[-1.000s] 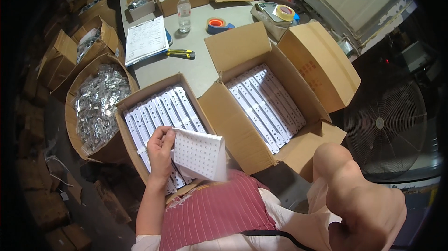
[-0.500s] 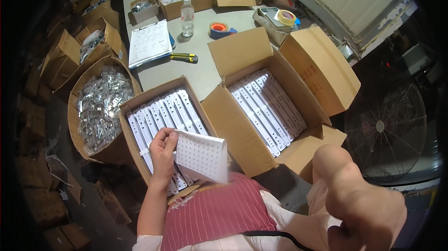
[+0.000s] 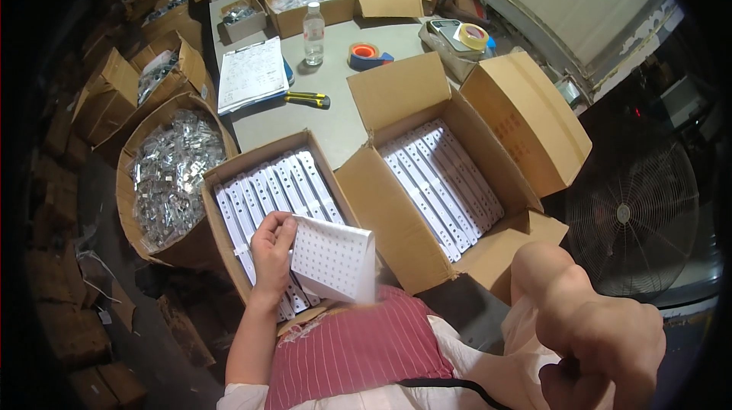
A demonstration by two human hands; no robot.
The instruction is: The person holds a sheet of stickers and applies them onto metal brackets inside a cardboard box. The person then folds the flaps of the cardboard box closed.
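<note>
My left hand (image 3: 273, 254) pinches the upper left corner of a folded white sheet (image 3: 333, 259) covered in rows of small dark marks, like a label sheet. Both are over the left cardboard box (image 3: 219, 225), which holds rows of white strips with dark holes (image 3: 271, 190). Raised close to the camera at the lower right is my right hand (image 3: 606, 326), its fingers curled in. Whatever those fingers may hold is hidden. Beside the left box stands another open cardboard box (image 3: 398, 246), with more white perforated strips (image 3: 442, 185) inside.
On the table (image 3: 328, 132) are a clipboard with papers (image 3: 252, 73), a yellow-black utility knife (image 3: 307, 99), a clear bottle (image 3: 313, 35) and a tape dispenser (image 3: 369, 56). A carton of bagged metal parts (image 3: 179, 181) stands left. A large fan (image 3: 629, 216) is at right.
The view has shifted slightly, so the table and boxes sit a little lower and further right. Both hands keep nearly the same pose, with the sheet still in my left hand.
</note>
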